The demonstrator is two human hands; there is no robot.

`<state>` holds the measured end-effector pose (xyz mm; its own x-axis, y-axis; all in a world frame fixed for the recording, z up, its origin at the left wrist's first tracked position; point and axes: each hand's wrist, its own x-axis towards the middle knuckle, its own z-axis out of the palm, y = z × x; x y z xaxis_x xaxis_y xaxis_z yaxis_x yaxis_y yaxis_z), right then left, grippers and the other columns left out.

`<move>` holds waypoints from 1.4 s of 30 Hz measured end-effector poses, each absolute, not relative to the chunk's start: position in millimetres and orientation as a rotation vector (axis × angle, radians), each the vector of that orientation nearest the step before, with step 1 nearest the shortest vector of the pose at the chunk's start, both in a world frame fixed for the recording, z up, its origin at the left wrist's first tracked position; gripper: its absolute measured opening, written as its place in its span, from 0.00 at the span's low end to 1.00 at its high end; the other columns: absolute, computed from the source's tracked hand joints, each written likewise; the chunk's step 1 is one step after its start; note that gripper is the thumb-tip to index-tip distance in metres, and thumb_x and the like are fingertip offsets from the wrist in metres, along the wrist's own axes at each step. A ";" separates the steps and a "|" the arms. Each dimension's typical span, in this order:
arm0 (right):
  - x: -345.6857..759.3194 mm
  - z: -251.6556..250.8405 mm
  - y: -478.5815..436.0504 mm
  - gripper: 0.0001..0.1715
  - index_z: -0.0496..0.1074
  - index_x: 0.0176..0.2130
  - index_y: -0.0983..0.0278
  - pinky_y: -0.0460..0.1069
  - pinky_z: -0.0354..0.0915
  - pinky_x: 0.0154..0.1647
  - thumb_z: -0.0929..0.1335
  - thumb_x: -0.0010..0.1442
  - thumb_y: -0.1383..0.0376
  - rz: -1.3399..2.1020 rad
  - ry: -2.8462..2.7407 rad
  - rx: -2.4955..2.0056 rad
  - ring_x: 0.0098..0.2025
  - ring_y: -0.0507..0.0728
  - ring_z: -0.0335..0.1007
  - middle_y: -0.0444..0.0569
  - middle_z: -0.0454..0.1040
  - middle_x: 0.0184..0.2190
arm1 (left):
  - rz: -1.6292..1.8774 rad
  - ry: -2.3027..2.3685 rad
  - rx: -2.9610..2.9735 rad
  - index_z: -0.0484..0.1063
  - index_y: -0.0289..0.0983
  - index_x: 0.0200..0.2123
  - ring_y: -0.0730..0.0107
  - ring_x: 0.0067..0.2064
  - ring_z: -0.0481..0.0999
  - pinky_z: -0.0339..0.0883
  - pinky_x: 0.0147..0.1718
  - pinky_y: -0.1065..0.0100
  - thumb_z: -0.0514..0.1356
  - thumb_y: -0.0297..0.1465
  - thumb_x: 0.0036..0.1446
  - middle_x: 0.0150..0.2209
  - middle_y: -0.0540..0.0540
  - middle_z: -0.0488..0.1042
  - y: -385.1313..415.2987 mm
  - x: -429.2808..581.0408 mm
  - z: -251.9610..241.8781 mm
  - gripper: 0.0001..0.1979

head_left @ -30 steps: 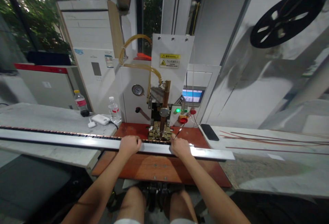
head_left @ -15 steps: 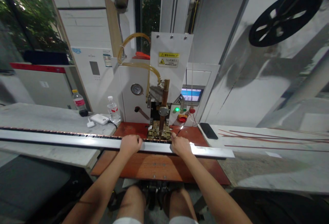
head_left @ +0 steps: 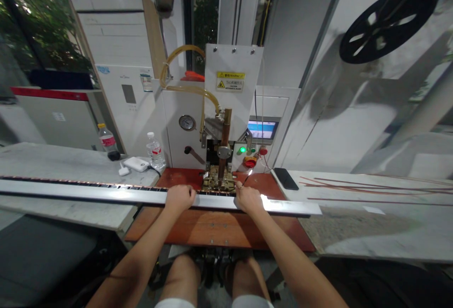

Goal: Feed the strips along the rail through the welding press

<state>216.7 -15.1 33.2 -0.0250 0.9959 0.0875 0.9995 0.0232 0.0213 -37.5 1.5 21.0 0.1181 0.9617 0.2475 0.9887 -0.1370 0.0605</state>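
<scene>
A long silvery metal bar (head_left: 116, 194) lies across the bench, a dark strip with copper-coloured pieces (head_left: 141, 187) along its far edge. My left hand (head_left: 180, 198) is closed over the bar, left of the machine's copper electrode (head_left: 223, 150). On the right of the electrode, my right hand (head_left: 248, 198) is also closed on the bar, thumb and finger close together near the brass-coloured fixture (head_left: 217, 178). A thin dark wire (head_left: 247, 176) slants up beside the right fingertips; whether they hold it I cannot tell. The electrode stands upright over the fixture; its lower tip is hard to make out.
The white press machine (head_left: 231, 62) stands behind a reddish-brown board (head_left: 212, 230). On the left bench are a cola bottle (head_left: 109, 142), a clear water bottle (head_left: 155, 151) and a white charger (head_left: 136, 163). At right lie a phone (head_left: 286, 178) and several thin copper rods (head_left: 339, 185).
The view has shifted very slightly. Both hands and the metal bar stay in place.
</scene>
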 end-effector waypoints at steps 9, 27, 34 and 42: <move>217.0 35.3 -16.4 0.21 0.63 0.47 0.65 0.51 0.61 0.38 0.50 0.65 0.60 -0.103 -2.206 -2.203 0.39 0.61 0.73 0.57 0.75 0.34 | -0.335 -1.969 -2.249 0.77 0.36 0.31 0.59 0.36 0.76 0.63 0.37 0.63 0.44 0.38 0.57 0.32 0.38 0.77 2.6 -35.9 20.0 0.23; 219.5 36.4 -16.5 0.19 0.62 0.47 0.63 0.52 0.61 0.38 0.50 0.65 0.61 -0.102 -2.214 -2.184 0.39 0.61 0.73 0.58 0.75 0.34 | -0.330 -2.023 -2.237 0.77 0.37 0.32 0.60 0.37 0.76 0.62 0.38 0.64 0.44 0.37 0.58 0.33 0.39 0.77 0.2 -31.5 23.1 0.22; 219.6 35.1 -17.8 0.21 0.62 0.46 0.63 0.52 0.61 0.36 0.49 0.65 0.60 -0.151 -2.208 -2.161 0.37 0.62 0.74 0.58 0.75 0.33 | -0.334 -1.985 -2.252 0.77 0.37 0.32 0.61 0.37 0.76 0.63 0.38 0.65 0.45 0.37 0.57 0.33 0.39 0.77 1.4 -32.9 21.4 0.22; 219.4 32.9 -17.4 0.19 0.62 0.47 0.64 0.51 0.62 0.37 0.51 0.65 0.61 -0.188 -2.230 -2.148 0.37 0.62 0.74 0.57 0.75 0.32 | -0.344 -1.978 -2.261 0.77 0.37 0.32 0.60 0.38 0.76 0.63 0.39 0.64 0.44 0.37 0.58 0.33 0.39 0.78 1.6 -33.5 20.4 0.22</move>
<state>219.4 -17.4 32.9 -0.0404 0.9928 0.1124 0.9976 0.0338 0.0597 -33.5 1.6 20.4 0.1212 0.9616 0.2463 0.9883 -0.1401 0.0606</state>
